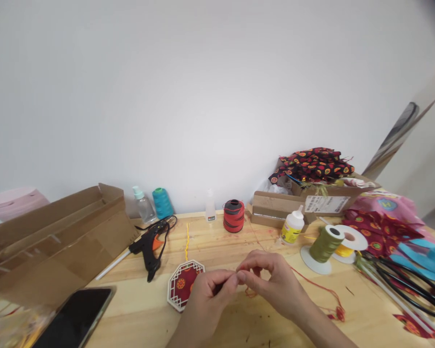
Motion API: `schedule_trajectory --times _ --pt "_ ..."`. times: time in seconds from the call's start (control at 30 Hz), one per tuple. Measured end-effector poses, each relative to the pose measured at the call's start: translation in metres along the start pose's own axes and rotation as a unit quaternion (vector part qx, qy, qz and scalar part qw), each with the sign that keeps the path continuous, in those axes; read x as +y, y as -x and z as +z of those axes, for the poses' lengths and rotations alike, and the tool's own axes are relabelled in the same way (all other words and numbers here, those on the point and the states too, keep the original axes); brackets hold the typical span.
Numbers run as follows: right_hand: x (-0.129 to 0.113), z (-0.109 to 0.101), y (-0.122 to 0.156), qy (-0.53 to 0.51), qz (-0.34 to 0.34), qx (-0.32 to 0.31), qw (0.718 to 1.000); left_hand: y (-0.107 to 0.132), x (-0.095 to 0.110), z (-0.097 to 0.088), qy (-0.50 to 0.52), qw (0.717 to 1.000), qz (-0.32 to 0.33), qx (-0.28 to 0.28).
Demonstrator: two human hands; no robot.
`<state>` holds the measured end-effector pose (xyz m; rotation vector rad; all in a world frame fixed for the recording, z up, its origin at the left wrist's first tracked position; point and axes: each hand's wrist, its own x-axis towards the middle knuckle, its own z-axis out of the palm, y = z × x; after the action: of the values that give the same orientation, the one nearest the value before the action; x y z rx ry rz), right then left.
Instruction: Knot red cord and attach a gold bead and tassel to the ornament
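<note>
My left hand (215,292) and my right hand (266,278) meet fingertip to fingertip above the table, both in a pinch. Red cord (251,292) shows just beneath the right fingers, and the pinched part is mostly covered by the fingertips. More of this cord trails rightward across the wood and ends in a small tangle. Beside my left hand, partly behind it, lies an octagonal pendant (181,285) with a pale lattice frame and dark red patterned cloth. A yellow cord (187,241) extends from its top.
Behind the hands stand a red thread spool (234,216), a small clear bottle (210,208) and a glue bottle (292,227). Left are a glue gun (150,249), a phone (74,319) and a long cardboard box (65,246). A green spool (326,244) and black-handled scissors (408,285) lie right.
</note>
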<state>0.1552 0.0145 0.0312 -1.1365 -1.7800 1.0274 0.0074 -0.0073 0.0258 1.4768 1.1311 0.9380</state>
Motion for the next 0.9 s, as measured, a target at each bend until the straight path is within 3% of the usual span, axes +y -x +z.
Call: schedule_trajectory --times 0.1,0.27,0.37,0.47,0.63,0.9 --pt "-0.001 -0.001 0.001 0.000 0.004 -0.008 1.000 -0.001 -0.002 0.000 -0.009 1.000 -0.003 0.011" --pt "0.003 -0.002 -0.001 -0.087 0.052 -0.014 0.995 -0.002 -0.008 0.000 0.014 0.999 -0.031 0.017" --pt "0.006 -0.002 -0.002 -0.138 0.073 0.012 0.988 0.000 -0.008 -0.002 -0.017 0.993 0.033 0.108" --pt "0.006 -0.003 -0.003 -0.177 0.080 0.014 0.981 0.004 -0.006 -0.004 -0.146 0.968 0.105 0.176" --pt "0.004 -0.002 -0.004 -0.183 0.096 0.039 0.978 0.005 -0.007 -0.005 -0.285 0.930 0.151 0.177" --pt "0.003 -0.003 -0.004 -0.098 0.075 0.040 0.992 0.003 -0.012 -0.005 -0.316 0.913 0.185 0.181"
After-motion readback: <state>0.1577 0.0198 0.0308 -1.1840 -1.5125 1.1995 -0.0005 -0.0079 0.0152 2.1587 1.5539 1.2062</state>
